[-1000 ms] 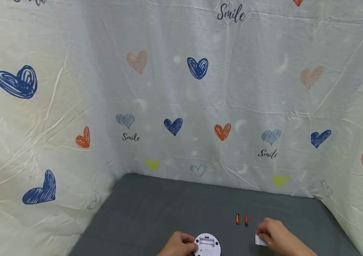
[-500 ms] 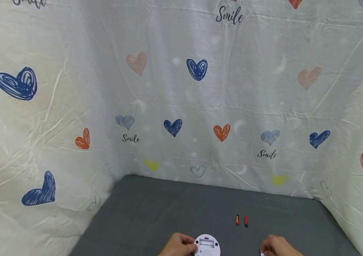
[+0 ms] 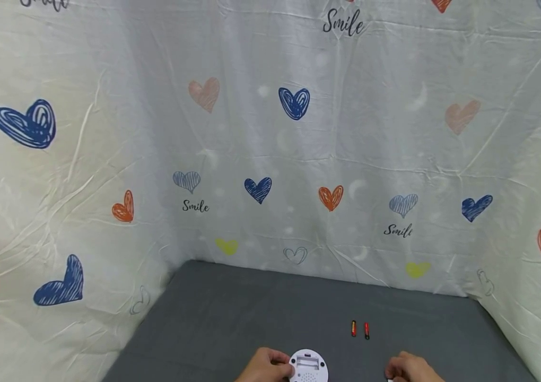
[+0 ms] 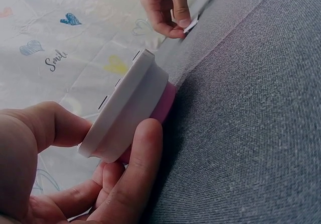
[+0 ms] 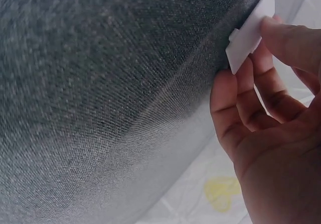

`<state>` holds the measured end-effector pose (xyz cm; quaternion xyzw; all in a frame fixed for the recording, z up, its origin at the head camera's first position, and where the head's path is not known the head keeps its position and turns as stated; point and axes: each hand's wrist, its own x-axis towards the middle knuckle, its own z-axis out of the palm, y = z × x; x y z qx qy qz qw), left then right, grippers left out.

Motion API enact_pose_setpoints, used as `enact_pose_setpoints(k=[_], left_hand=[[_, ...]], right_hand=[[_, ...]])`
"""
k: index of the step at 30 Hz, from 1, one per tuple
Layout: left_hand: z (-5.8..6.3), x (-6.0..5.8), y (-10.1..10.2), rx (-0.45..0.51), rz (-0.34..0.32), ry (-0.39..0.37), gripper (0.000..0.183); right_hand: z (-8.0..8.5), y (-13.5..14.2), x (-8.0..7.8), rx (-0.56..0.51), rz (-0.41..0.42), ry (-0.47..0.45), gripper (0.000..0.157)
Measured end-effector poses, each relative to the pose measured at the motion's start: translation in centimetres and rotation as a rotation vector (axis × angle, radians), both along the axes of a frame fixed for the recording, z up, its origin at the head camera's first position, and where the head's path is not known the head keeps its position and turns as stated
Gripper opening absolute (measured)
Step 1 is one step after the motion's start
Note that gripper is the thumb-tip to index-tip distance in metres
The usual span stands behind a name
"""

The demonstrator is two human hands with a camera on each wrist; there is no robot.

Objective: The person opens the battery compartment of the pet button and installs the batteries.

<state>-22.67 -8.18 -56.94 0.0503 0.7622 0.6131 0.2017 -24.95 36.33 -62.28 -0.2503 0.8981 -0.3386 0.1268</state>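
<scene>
Short of the tabletop's far edge: left fingers gripping disc-shaped device, right fingers pinching battery cover, best laid flat.

The left hand is placed over the middle part of the worktop, well apart from its far edge; its thumb presses from one side and the bent fingers from the other, in a pinch. The right hand, which is nearer to the right edge, pinches also, its thumb set opposite to the curled fingers, and both hands are bare
</scene>
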Motion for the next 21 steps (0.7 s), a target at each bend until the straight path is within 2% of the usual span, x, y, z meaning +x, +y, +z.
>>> enact_pose_setpoints(k=[5,8,10,14,16,18,21], left_hand=[[0.0,0.0,0.0,-0.008,0.003,0.012,0.022],[0.0,0.1,-0.1,-0.008,0.005,0.018,0.022],[0.0,0.1,-0.1,-0.002,0.004,0.018,0.022],[0.1,0.1,-0.2,0.017,0.0,0.01,0.023],[0.2,0.2,-0.3,0.021,-0.002,-0.001,0.022],[0.2,0.2,-0.3,0.024,-0.003,0.002,0.022],[0.1,0.3,-0.3,0.024,-0.005,0.009,0.021]], right_hand=[[0.2,-0.1,-0.2,0.005,0.022,0.029,0.018],[1.0,0.0,-0.6,0.007,0.007,0.045,0.019],[2.9,-0.6,-0.7,0.021,0.01,0.092,0.017],[8.4,-2.9,0.1,0.07,0.035,0.248,0.01],[10.8,-4.2,0.5,0.109,0.031,0.291,0.009],[12.2,-4.9,0.3,0.143,0.039,0.343,0.011],[13.5,-5.8,-0.4,0.19,0.064,0.404,0.016]])
